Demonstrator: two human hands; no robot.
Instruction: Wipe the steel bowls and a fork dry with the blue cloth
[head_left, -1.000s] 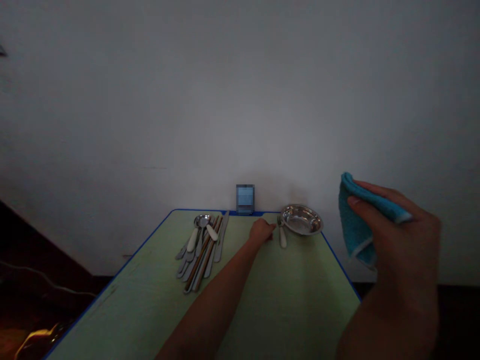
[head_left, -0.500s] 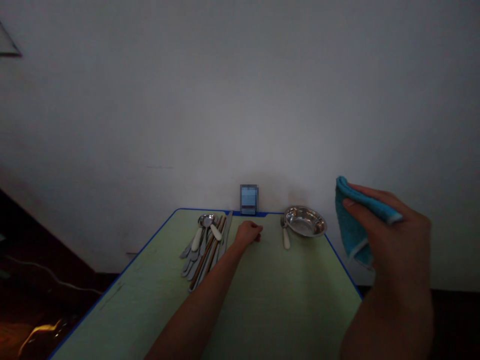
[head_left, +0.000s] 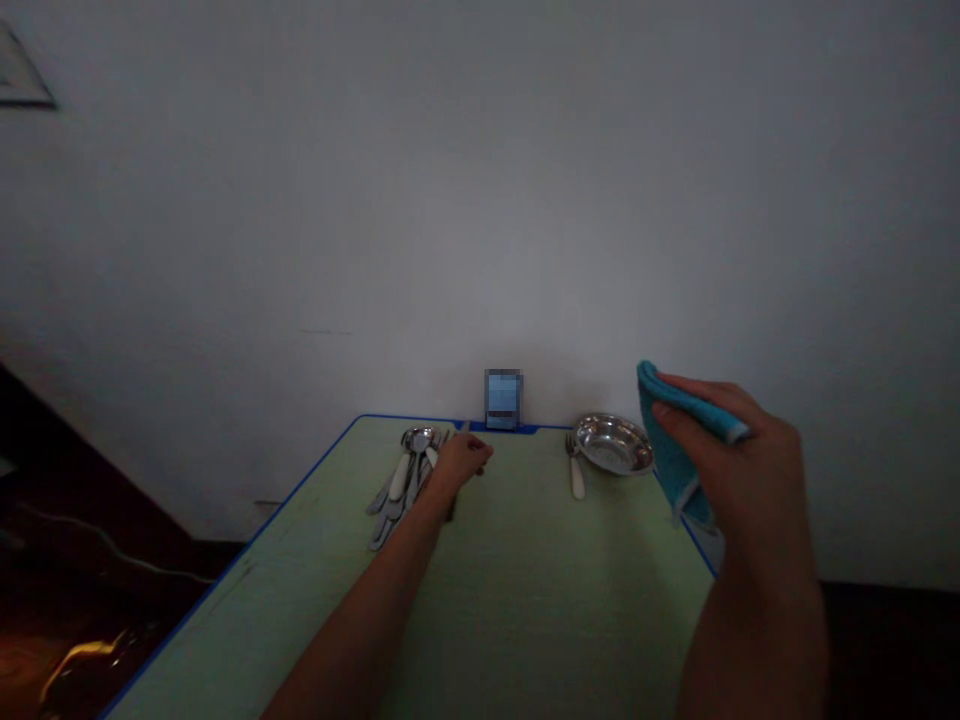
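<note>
My left hand (head_left: 461, 460) hovers over the right side of a pile of cutlery (head_left: 399, 490), fingers loosely curled, with nothing seen in them. The pile holds spoons, knives and other long pieces, partly hidden by my forearm. My right hand (head_left: 742, 445) pinches a folded turquoise cloth (head_left: 670, 450) between thumb and fingers, raised above the table's right edge. Behind and to the left of the cloth is a shiny metal bowl (head_left: 611, 450). A fork (head_left: 576, 472) with a cream handle lies just left of the bowl.
The pale green table (head_left: 525, 600) has a blue edge and stands against a grey wall (head_left: 480, 200). A small upright device with a blurred screen (head_left: 503, 400) stands at the back edge. A pale cable (head_left: 120, 555) runs along the dark area at left.
My left hand has moved left from the bare tabletop to the cutlery pile. My right hand, still pinching the cloth, has shifted left toward the bowl.
</note>
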